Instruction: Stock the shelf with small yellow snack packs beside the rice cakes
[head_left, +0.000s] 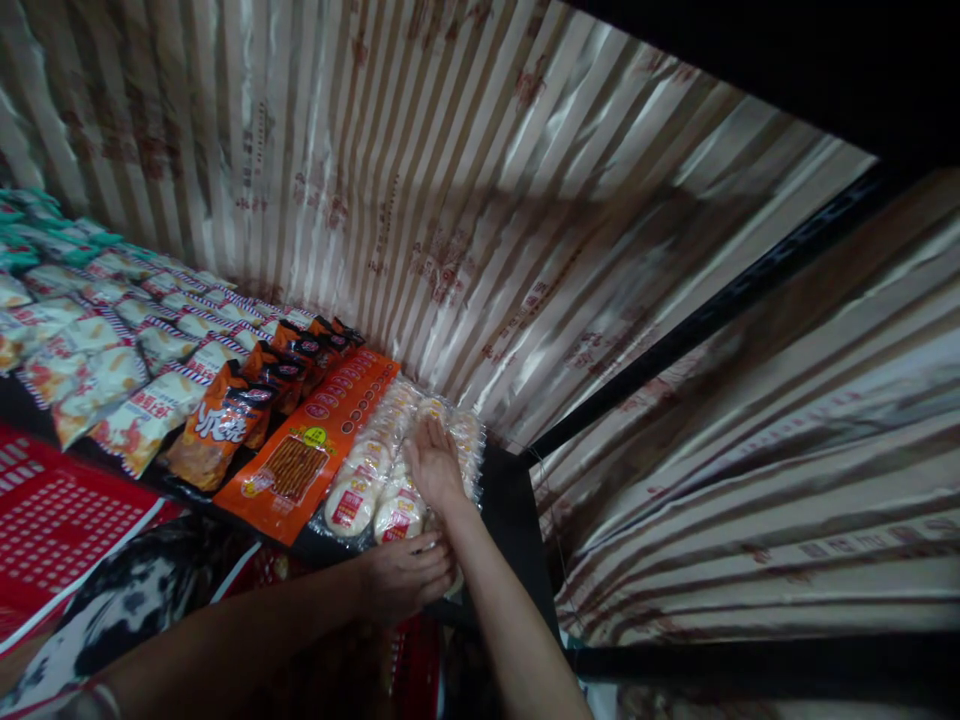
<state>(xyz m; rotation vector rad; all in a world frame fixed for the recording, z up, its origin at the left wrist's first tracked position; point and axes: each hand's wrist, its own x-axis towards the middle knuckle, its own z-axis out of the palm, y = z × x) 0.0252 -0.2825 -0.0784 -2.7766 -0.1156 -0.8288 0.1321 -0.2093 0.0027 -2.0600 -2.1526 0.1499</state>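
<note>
The right hand [435,465] is spread flat over the rice crackers [352,502], on the shelf [510,520] beside an orange packet [319,440]. The left hand [409,577] is at their front edge; its grip is unclear.

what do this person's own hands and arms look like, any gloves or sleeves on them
The left hand and right hand are ungloved, and the forearms are bare, with no watch visible at either wrist. A pale edge, perhaps a sleeve hem, crosses the left arm near the lower left corner. It's too dim to tell about rings.
</note>
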